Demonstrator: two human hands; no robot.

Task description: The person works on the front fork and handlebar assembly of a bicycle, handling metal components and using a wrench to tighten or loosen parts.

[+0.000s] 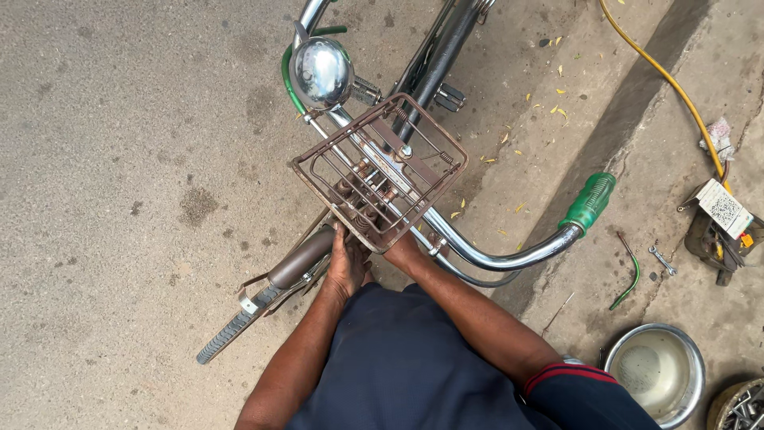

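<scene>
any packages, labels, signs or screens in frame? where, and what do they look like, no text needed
White card: right edge, lying on the concrete beside the yellow hose; rectangular, tilted, with a black square code pattern printed on it.
Crumpled wrapper: just above the card; small, whitish-pink, too small to tell more.
No signs or screens.

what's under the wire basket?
Through the rusty wire basket show the chrome handlebar, springs and a bolt. Both hands reach beneath its near edge: left hand partly visible, right hand mostly covered, so its fingers' grip is hidden.
</scene>
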